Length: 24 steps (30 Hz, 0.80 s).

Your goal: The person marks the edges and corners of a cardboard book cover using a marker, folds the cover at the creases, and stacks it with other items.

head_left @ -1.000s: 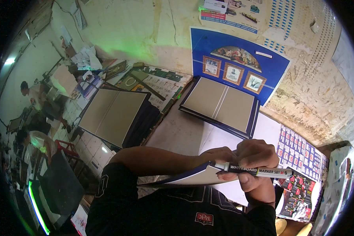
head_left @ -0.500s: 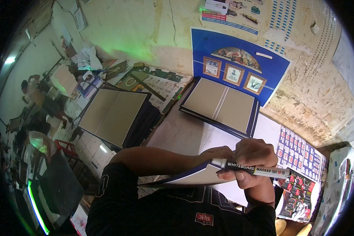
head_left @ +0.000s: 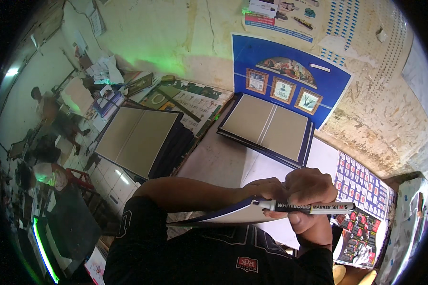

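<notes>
Far left on the bench: open cover board, then a second open cover. Nearer, left hand mostly hidden behind thin blue-edged card, grip impossible to tell. Right hand, fingers curled tight round white marker. Light, rigid, smooth barrel; best gripped mid-body. Card likely flexes.

A marker is gripped by the right hand over a card held by the left hand; two open folders are laid on the table.
</notes>
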### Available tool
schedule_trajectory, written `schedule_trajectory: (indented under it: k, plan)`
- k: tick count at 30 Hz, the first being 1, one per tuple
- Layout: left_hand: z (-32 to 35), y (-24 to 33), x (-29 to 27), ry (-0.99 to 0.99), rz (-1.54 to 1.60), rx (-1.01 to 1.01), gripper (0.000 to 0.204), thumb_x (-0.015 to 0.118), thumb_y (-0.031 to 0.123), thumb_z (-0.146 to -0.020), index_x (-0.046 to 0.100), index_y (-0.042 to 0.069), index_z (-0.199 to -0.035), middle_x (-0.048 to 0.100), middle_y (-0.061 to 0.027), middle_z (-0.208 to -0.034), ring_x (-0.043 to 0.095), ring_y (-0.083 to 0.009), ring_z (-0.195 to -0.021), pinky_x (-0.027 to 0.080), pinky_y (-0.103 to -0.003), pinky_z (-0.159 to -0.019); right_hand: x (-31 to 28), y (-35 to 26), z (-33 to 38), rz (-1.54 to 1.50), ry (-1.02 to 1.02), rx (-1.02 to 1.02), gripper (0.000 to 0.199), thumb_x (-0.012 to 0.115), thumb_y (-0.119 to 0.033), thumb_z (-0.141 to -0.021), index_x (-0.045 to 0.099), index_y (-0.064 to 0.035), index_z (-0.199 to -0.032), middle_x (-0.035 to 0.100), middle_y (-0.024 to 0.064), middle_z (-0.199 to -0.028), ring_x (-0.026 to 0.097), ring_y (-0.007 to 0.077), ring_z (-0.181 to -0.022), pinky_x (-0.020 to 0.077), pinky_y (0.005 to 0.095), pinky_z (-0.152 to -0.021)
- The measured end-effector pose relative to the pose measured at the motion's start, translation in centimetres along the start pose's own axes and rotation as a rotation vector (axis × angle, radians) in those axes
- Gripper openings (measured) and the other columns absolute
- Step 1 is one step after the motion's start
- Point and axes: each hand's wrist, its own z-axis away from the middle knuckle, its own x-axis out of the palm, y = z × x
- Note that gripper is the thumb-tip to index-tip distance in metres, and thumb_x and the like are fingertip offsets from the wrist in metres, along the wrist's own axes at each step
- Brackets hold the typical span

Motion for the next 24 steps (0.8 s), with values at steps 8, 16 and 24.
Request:
schedule_trajectory:
  k: [8, 16, 24]
  plan:
    - [0.5, -2.0, -0.3, 0.011, 0.095, 0.118, 0.039, 0.057, 0.039, -0.094, 0.055, 0.003, -0.079, 0.052, -0.0052, -0.062, 0.046, -0.0121, -0.052, 0.036, -0.026, -0.049, 0.7, -0.4, 0.1, -0.165, 0.269, 0.156, 0.023, 0.070, -0.014, -0.080, 0.063, 0.0033, -0.093, 0.065, 0.0093, -0.061, 0.057, 0.0139, -0.047, 0.0453, 0.0273, -0.044]
    - [0.3, 2.6, 4.3, 0.566, -0.223, 0.012, 0.038, 0.049, 0.035, -0.095, 0.059, 0.003, -0.076, 0.051, -0.0023, -0.062, 0.047, -0.0097, -0.059, 0.036, -0.025, -0.056, 1.8, -3.3, 1.8, 0.182, 0.144, 0.141, 0.034, 0.073, -0.015, -0.079, 0.053, -0.0073, -0.105, 0.058, 0.0041, -0.062, 0.056, 0.0151, -0.049, 0.0431, 0.0313, -0.048]
    - [-0.1, 4.0, 4.9, 0.347, -0.391, -0.046, 0.039, 0.041, 0.024, -0.099, 0.053, 0.003, -0.067, 0.047, -0.0013, -0.060, 0.043, -0.0082, -0.055, 0.032, -0.028, -0.051, 1.9, -4.4, 2.6, 0.140, 0.106, 0.139, 0.032, 0.070, -0.015, -0.082, 0.052, -0.0077, -0.107, 0.059, 0.0008, -0.067, 0.056, 0.0148, -0.055, 0.0388, 0.0348, -0.060]
